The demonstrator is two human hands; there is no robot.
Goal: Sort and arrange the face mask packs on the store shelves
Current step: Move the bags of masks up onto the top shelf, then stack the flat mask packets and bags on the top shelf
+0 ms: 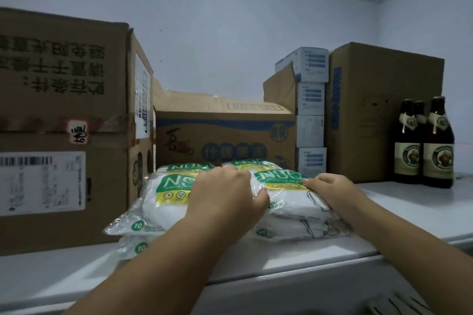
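shelf (414, 207): pale top surface against a white wall.
large carton (64, 123): far left, upright, barcode label on front.
face mask packs (163, 202): two stacks side by side at shelf front, just before a low carton (225, 135).
left hand (227, 194): palm down, fingers curled on the packs between both stacks.
right hand (330, 189): fingers pressed on right stack's top pack.
bottles (422, 146): brown, upright, far right.

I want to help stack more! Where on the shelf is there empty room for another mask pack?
Bare shelf lies between the mask packs and the bottles. The front edge left of the packs is bare too. The back is crowded with cardboard boxes.
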